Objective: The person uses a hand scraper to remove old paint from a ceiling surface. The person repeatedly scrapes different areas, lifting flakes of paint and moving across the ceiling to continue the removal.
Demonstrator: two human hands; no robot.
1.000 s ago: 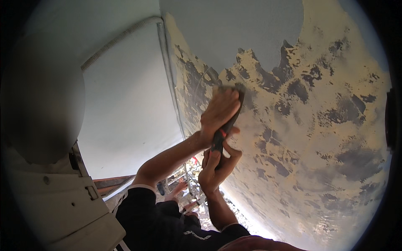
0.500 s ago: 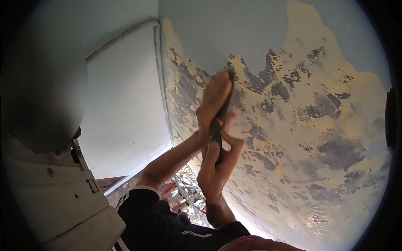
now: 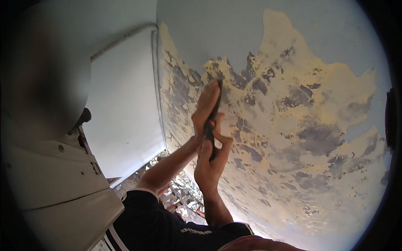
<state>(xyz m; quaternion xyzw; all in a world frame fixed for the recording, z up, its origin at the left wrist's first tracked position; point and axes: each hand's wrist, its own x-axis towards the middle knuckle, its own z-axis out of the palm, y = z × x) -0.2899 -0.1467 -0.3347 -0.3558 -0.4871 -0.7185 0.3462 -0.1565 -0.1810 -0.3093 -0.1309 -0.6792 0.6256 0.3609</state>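
Both of my hands are on a dark hand tool that looks like a scraper (image 3: 210, 142), with a black handle and a small red part. My right hand (image 3: 211, 165) wraps round the handle from below, its thumb lying along it. Higher up, my left hand (image 3: 206, 102) is pressed along the tool's side, fingers together; part of its grip is hidden. The tool's upper end is at the wall (image 3: 276, 125), where pale blue paint gives way to rough yellowish and grey patches.
A white panel (image 3: 125, 104) with a grey ribbed edge strip (image 3: 123, 39) stands at the left. Nearer on that side is a beige casing (image 3: 63, 201), below a blurred dark rounded shape (image 3: 42, 83). Scattered debris (image 3: 184, 192) lies on the ground below my arms.
My hands and the tool sit slightly lower on the patchy wall and a little further left in the view. The view itself has shifted somewhat. Both hands keep their hold.
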